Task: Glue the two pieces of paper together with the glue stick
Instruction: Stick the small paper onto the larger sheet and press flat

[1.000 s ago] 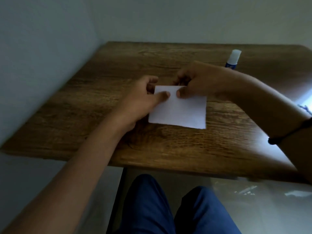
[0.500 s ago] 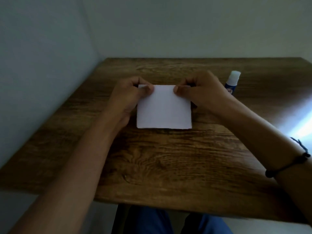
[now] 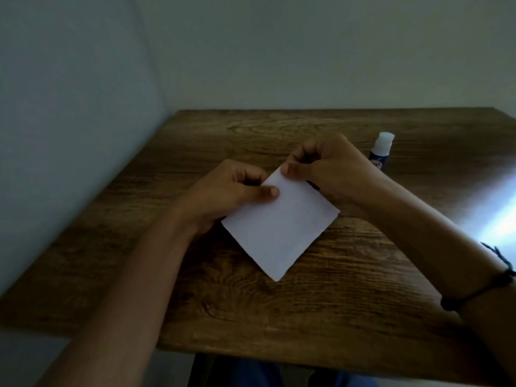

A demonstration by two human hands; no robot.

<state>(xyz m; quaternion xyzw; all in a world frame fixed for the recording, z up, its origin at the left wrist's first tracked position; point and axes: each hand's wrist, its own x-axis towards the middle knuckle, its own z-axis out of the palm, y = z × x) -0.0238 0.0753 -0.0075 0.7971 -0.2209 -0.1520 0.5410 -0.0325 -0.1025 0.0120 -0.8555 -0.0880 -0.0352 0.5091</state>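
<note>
Pinching paper (image 3: 279, 227) at top corner: L hand (image 3: 223, 191) & R hand (image 3: 329, 166), both thumb-on-top; glue stick (image 3: 381, 153) upright behind R hand, on table (image 3: 335, 317).

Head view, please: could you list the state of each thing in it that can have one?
Paper: turned cornerwise, pinched by both hands.
Left hand: pinches paper's left edge.
Right hand: pinches paper's top corner.
Glue stick: capped, upright on table, untouched.
</note>
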